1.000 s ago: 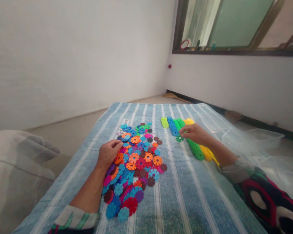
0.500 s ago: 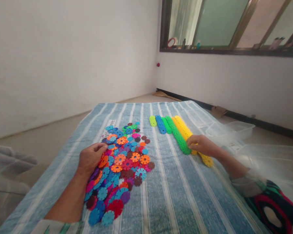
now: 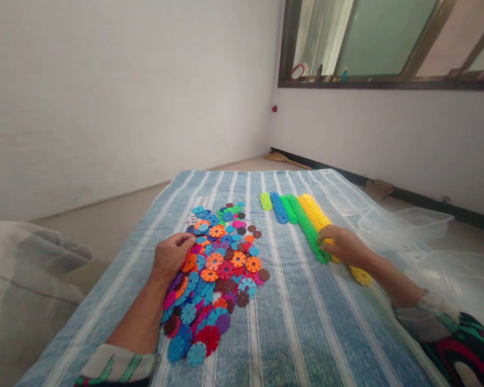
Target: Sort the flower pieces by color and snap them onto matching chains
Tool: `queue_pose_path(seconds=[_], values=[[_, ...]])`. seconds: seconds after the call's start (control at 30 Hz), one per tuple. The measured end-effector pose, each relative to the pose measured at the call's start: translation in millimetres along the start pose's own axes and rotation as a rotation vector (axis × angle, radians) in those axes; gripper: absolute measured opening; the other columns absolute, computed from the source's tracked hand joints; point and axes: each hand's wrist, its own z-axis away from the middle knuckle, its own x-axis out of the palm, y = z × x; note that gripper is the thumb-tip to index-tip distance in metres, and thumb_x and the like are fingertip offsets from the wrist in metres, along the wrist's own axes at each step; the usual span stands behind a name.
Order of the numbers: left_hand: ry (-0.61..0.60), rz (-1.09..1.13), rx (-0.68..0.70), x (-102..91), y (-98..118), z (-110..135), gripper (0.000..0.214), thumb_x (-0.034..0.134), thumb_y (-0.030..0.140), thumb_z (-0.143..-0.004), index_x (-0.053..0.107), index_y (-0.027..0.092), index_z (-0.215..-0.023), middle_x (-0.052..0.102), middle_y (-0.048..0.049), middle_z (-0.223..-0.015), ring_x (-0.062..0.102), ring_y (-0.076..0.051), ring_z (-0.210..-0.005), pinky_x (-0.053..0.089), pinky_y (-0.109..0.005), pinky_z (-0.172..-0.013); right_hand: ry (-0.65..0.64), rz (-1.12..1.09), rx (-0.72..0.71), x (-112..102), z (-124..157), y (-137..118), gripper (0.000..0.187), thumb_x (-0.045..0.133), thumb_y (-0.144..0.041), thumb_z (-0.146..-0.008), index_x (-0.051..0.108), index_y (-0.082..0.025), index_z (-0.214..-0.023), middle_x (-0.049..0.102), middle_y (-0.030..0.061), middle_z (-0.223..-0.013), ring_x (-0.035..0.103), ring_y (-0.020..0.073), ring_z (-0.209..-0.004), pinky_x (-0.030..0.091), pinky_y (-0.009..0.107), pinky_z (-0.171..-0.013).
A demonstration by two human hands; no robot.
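Loose pile of discs point(image 3: 220, 269), flat notched plastic pieces in blue, orange, red, pink, purple and brown, lies spread on a blue striped cloth point(image 3: 306, 328). Left hand point(image 3: 171, 255) rests on the pile's left edge with its fingers curled inward, fingertips touching orange and blue discs; cannot tell whether a disc is pinched between them. Right of the pile, well apart from it, several rows of stacked discs lie side by side, running away from the person: a short lime row point(image 3: 265, 201) nearest the pile, then a blue row point(image 3: 279, 207), then a long green row point(image 3: 306, 226), and a long yellow row point(image 3: 315, 210) farthest from it. Right hand point(image 3: 342, 244) lies closed over the near ends of the green and yellow rows, fingertips against the green end; what it grips, if anything, is hidden. Hands are wide apart. Beyond the rows, still farther right of the pile, sits a clear plastic tub point(image 3: 425, 220).
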Motion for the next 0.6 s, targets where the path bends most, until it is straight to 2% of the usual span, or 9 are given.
queue_pose_path(seconds=[0.13,0.3,0.47,0.6], values=[[0.012,0.022,0.004,0.9,-1.9,1.3,0.025,0.057,0.043,-0.064,0.069,0.022,-0.069,0.072,0.0003,-0.072,0.065,-0.019,-0.068,0.049,-0.024,-0.066,-0.005,-0.024,-0.084,10.8,-25.5,-23.0,0.012,0.059,-0.020,-0.078,0.070,-0.019,-0.084,0.067,0.0052,-0.090,0.062,0.0194,-0.087,0.045,0.030,-0.083],[0.002,0.040,-0.003,1.5,-3.6,1.9,0.027,0.056,0.044,-0.065,0.068,0.021,-0.070,0.072,0.0002,-0.072,0.065,-0.019,-0.071,0.049,-0.025,-0.071,-0.002,-0.071,-0.157,32.7,-81.1,-69.3,0.015,0.058,-0.017,-0.081,0.072,-0.017,-0.088,0.069,0.0082,-0.095,0.062,0.0203,-0.089,0.044,0.031,-0.082],[-0.013,0.050,-0.004,1.5,-6.5,2.3,0.027,0.055,0.043,-0.066,0.068,0.020,-0.069,0.071,0.0004,-0.071,0.065,-0.018,-0.070,0.049,-0.025,-0.071,-0.052,-0.043,-0.157,64.0,-140.5,-109.5,0.024,0.058,-0.020,-0.084,0.070,-0.020,-0.104,0.068,0.0077,-0.105,0.061,0.0204,-0.096,0.043,0.027,-0.083],[-0.024,0.062,-0.003,2.0,-8.8,4.0,0.027,0.055,0.043,-0.067,0.069,0.020,-0.070,0.071,0.0006,-0.070,0.064,-0.018,-0.069,0.049,-0.024,-0.067,-0.095,0.036,-0.184,93.3,-172.2,-129.4,0.025,0.052,-0.028,-0.089,0.066,-0.024,-0.110,0.065,0.0049,-0.107,0.059,0.0179,-0.096,0.043,0.024,-0.081]])
